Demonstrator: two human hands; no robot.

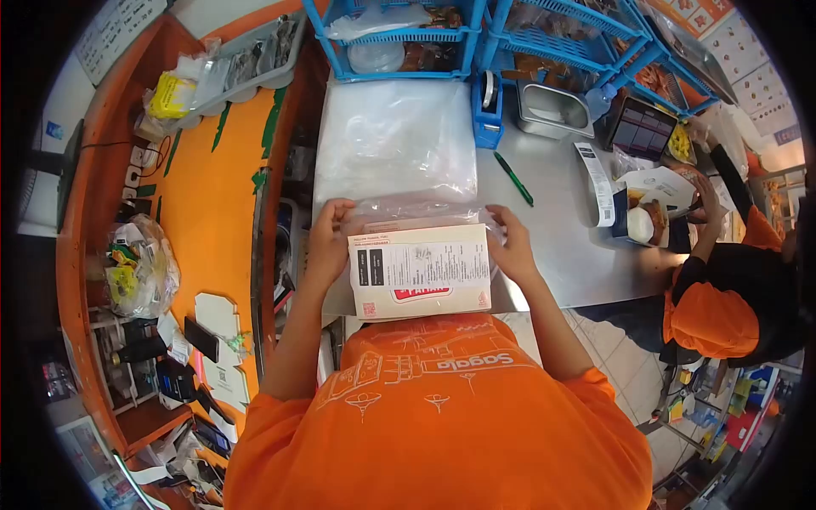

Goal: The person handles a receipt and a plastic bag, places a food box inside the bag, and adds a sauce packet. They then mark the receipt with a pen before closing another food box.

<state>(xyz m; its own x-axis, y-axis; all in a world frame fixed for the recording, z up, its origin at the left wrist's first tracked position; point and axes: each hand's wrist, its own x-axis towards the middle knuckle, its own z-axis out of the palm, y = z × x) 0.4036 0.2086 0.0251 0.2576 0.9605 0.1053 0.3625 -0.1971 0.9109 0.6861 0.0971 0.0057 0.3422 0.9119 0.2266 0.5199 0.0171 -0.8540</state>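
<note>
A cream cardboard food box [463, 303] stands at the counter's front edge, close to my chest. A printed receipt [425, 265] lies against its face, over part of a red logo. Clear plastic bag [416, 207] film spreads behind the box and out to both sides. My left hand [328, 242] grips the bag at the box's left, fingers curled over its edge. On the right side, my right hand [510, 245] has its fingers closed on the bag's other edge. How far the box sits inside the bag is hard to make out.
Beyond the box lies a stack of clear plastic bags [395, 136]. A green pen [513, 178], blue dispenser [488, 123], steel pan [554, 110] and tablet [639, 129] are to the right. There a co-worker's hand [707, 202] is at an open food box [659, 189]. Blue racks [395, 36] stand behind.
</note>
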